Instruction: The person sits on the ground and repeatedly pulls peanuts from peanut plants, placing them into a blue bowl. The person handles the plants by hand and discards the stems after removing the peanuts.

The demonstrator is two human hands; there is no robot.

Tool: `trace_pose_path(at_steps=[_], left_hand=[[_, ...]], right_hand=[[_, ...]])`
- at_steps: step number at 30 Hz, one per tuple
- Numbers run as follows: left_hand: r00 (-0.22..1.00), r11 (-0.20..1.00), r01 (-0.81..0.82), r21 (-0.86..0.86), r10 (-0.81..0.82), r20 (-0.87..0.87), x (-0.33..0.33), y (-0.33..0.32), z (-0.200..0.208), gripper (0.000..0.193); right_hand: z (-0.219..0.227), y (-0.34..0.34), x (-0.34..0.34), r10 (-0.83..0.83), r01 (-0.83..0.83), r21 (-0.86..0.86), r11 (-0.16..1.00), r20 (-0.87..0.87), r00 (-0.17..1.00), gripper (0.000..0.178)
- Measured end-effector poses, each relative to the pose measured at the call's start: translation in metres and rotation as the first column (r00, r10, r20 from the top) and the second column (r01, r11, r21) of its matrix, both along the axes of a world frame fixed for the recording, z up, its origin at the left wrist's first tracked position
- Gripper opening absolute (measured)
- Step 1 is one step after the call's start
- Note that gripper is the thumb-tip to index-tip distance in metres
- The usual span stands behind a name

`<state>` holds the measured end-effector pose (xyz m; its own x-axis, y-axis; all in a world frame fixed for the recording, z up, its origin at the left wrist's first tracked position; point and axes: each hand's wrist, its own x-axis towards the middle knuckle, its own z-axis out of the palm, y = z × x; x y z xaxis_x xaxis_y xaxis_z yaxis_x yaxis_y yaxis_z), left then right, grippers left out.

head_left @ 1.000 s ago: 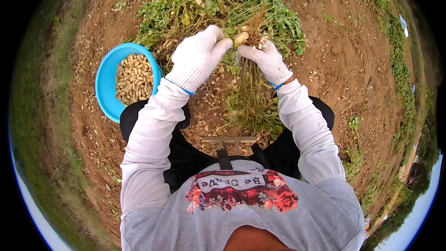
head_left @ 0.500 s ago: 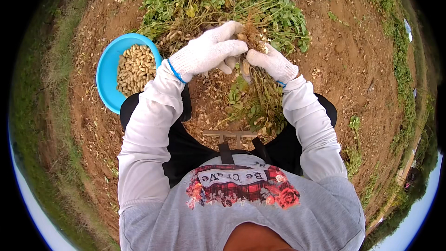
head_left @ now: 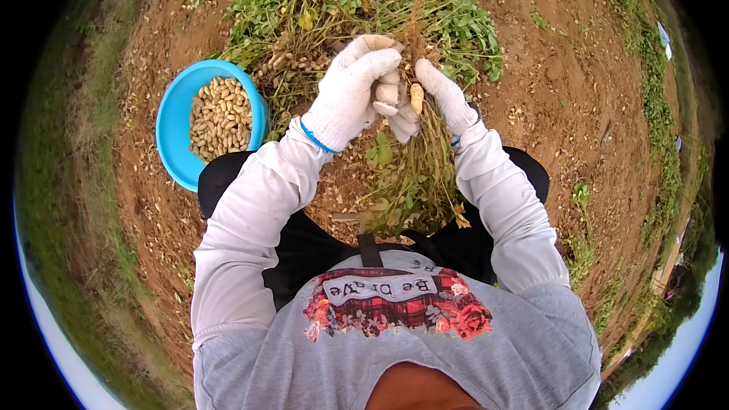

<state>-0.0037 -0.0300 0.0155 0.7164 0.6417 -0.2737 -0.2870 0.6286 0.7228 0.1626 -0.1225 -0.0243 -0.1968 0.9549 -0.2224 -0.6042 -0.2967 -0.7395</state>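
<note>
The left hand in a white knitted glove (head_left: 353, 87) curls its fingers, so its palm is hidden; whether it touches the tan, oblong peanut pod (head_left: 417, 99) I cannot tell; the right hand in a white knitted glove (head_left: 446, 97) is partly covered by the long bunch of green-brown plant stems (head_left: 429, 171); at ten o'clock, the round blue plastic tub (head_left: 168, 137) loses its five-o'clock rim behind the black cloth trouser knee (head_left: 218, 180); the green leafy plant heap (head_left: 304, 0) is cut at twelve o'clock; the pale scrap (head_left: 664, 42) at two o'clock is too small to identify.
</note>
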Motion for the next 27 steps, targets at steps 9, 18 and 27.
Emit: trace_pose_path(at_steps=[9, 18, 27], left_hand=[[0.993, 0.971, 0.033, -0.236, -0.005, 0.122, -0.008, -0.006, -0.001, 0.021], [0.934, 0.966, -0.096, 0.241, 0.171, -0.313, -0.014, 0.018, 0.016, 0.013], [0.806, 0.531, 0.383, 0.756, 0.207, -0.555, 0.004, 0.010, -0.014, 0.039]], right_hand=[[0.012, -0.005, -0.008, 0.102, -0.101, 0.085, 0.991, -0.013, 0.995, 0.059], [0.023, 0.018, 0.014, -0.342, 0.349, -0.014, 0.937, 0.162, 0.926, 0.051], [-0.002, 0.018, 0.003, -0.385, 0.397, 0.057, 0.916, 0.404, 0.830, 0.072]])
